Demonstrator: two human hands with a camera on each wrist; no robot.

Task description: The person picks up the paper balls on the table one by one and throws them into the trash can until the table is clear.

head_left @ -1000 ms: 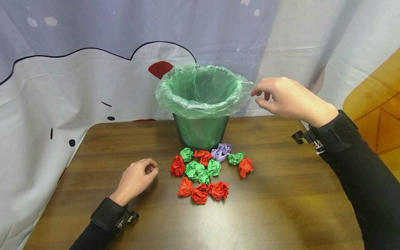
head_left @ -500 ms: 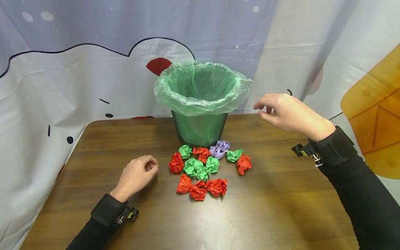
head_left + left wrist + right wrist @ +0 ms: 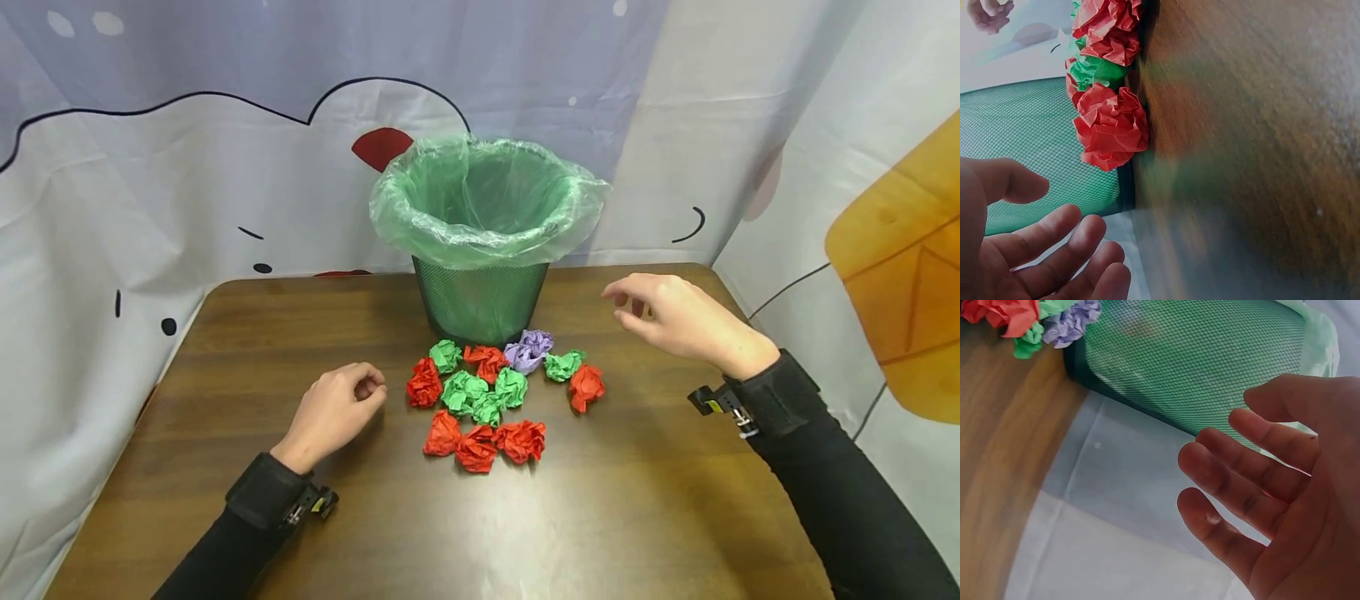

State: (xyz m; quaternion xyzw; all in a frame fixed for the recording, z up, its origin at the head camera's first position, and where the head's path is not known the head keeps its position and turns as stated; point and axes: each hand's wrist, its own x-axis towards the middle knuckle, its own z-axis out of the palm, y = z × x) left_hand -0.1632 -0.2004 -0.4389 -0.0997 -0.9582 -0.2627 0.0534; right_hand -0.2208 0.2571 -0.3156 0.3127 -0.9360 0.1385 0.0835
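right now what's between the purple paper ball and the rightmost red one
A green ball lies between the purple ball and the rightmost red ball, in the head view.

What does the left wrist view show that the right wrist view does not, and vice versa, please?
Only the left wrist view shows the left hand, its fingers loosely bent and holding nothing. Only the right wrist view shows the purple paper and the plastic liner's edge overhanging the bin. Both show the right hand, though small and partly cut off in the left wrist view, plus red paper, green paper, the mesh bin, the table and the cloth.
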